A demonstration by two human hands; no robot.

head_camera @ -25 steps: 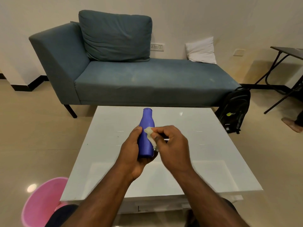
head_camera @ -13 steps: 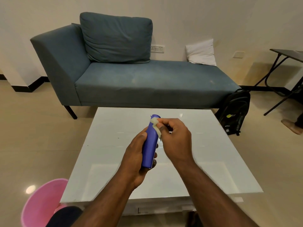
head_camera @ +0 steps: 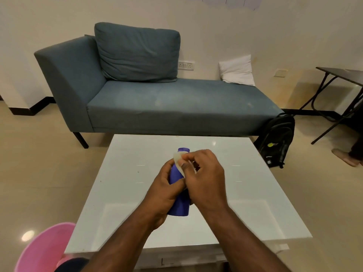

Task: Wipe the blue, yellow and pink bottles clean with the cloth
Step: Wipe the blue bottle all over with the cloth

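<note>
A blue bottle [head_camera: 178,205] is held roughly upright above the white table [head_camera: 125,173]. My left hand [head_camera: 165,189] grips its body from the left side. My right hand [head_camera: 204,177] pinches a small pale cloth [head_camera: 178,160] and presses it against the bottle's neck, just below the cap. Most of the bottle's middle is hidden by my fingers. No yellow or pink bottle is in view.
A pink bucket [head_camera: 39,250] stands on the floor at the lower left of the table. Behind the table is a teal sofa [head_camera: 157,101] with a white pillow. A black backpack [head_camera: 279,140] leans at its right end, beside a dark folding table [head_camera: 341,75].
My right hand has slid the cloth along the bottle, first up to the cap, now lying over the neck. The bottle has straightened from a rightward tilt and sits lower in the left hand's grip.
</note>
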